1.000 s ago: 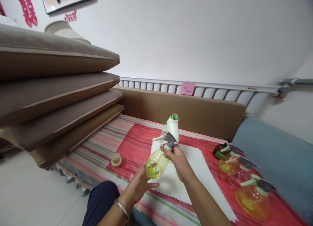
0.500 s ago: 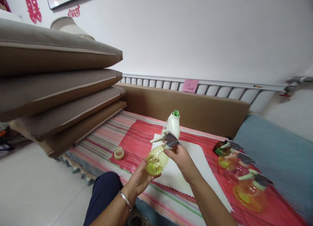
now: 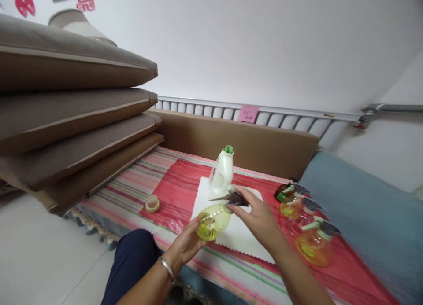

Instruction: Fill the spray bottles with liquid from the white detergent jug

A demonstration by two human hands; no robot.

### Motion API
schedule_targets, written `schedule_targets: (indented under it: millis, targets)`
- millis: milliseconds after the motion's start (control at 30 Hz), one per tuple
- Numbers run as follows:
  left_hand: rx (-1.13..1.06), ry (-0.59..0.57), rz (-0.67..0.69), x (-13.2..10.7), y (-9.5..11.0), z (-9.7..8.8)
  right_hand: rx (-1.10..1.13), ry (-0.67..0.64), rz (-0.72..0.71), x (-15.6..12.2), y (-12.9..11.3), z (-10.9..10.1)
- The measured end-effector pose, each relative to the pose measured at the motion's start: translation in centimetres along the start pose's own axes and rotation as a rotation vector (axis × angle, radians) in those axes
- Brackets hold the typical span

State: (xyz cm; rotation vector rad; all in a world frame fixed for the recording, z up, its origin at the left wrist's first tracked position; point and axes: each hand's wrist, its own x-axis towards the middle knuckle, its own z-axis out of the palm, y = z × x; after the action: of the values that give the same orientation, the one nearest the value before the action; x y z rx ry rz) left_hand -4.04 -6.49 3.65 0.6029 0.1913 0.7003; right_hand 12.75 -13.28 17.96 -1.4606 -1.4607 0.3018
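My left hand (image 3: 189, 243) is wrapped round the lower body of a clear yellow spray bottle (image 3: 216, 221) with some liquid inside, held tilted above the bed. At its top, my right hand (image 3: 253, 208) grips the dark trigger sprayer head (image 3: 237, 198), which sits at the bottle's neck. Behind it a white jug-shaped bottle (image 3: 223, 173) with a green spout stands uncapped on a white cloth (image 3: 253, 239). A pale round cap (image 3: 152, 203) lies to the left on the red sheet (image 3: 180, 181).
Several spray bottles stand at the right, the nearest an orange one (image 3: 313, 248). Stacked brown cushions (image 3: 76, 102) rise at the left. A blue cushion (image 3: 360, 195) lies at the right, and a radiator (image 3: 198, 107) with a pink note (image 3: 248, 113) runs behind.
The sprayer head has turned in my right hand, so its nozzle no longer points left. The view has swung slightly to the right; my left hand still holds the bottle.
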Motion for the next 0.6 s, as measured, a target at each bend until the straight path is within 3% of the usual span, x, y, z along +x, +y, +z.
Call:
schedule_targets:
  millis: [133, 233, 367, 500, 600]
  targets:
    - [0.066, -0.011, -0.12, -0.3, -2.2, -0.1, -0.107, -0.041, 0.042, -2.0, 0.3, -1.2]
    - [0.243, 0.091, -0.199, 0.1, -3.3, -0.9, -0.178, -0.033, 0.108, -3.7, 1.8, -3.1]
    - [0.518, 0.361, -0.163, 1.0, -3.2, -2.6, -0.266, 0.014, 0.204, -6.2, 4.8, -8.8]
    - [0.674, 0.448, -0.111, 1.2, -2.6, -4.1, -0.347, 0.055, 0.308, -8.2, 8.1, -15.7]
    - [0.719, 0.525, -0.126, 1.3, -2.8, -5.1, -0.411, 0.077, 0.384, -9.2, 10.5, -19.6]
